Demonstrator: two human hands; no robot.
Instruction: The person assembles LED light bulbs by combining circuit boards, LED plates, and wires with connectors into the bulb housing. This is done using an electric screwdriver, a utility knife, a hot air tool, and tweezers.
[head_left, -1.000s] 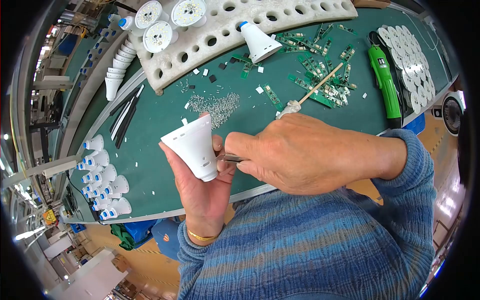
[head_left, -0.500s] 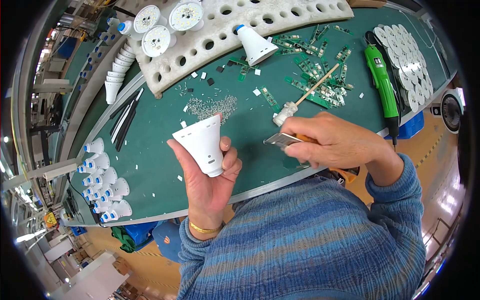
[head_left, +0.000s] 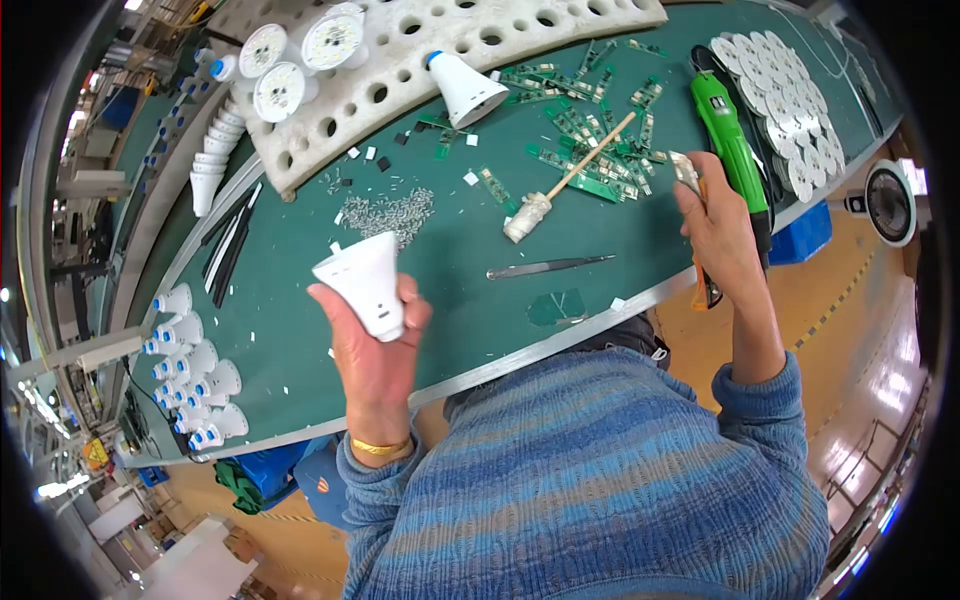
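A white cone-shaped lamp housing [head_left: 368, 282] is held in my left hand [head_left: 375, 350], wide end up, above the table near its front edge. At the right, beside the green electric screwdriver [head_left: 728, 140], my right hand [head_left: 718, 225] is closed round an orange-handled tool [head_left: 700, 285] with a whitish, smeared end. Tweezers [head_left: 548, 267] lie on the table between the hands. A wooden stick [head_left: 592, 155] with a white clotted end rests against green circuit boards [head_left: 575, 120]. Small screws [head_left: 390, 215] are heaped behind the held housing.
A foam block with holes [head_left: 400, 60] spans the back, with round lamps [head_left: 333, 42] on it. Another housing [head_left: 465, 90] lies at its edge. More housings [head_left: 200, 380] stand at the left. White discs [head_left: 780, 110] cover the right back.
My right hand has moved right with the orange-handled tool, away from the left hand, and the tweezers now show uncovered. The whole view has shifted, and the housing stays in my left hand.
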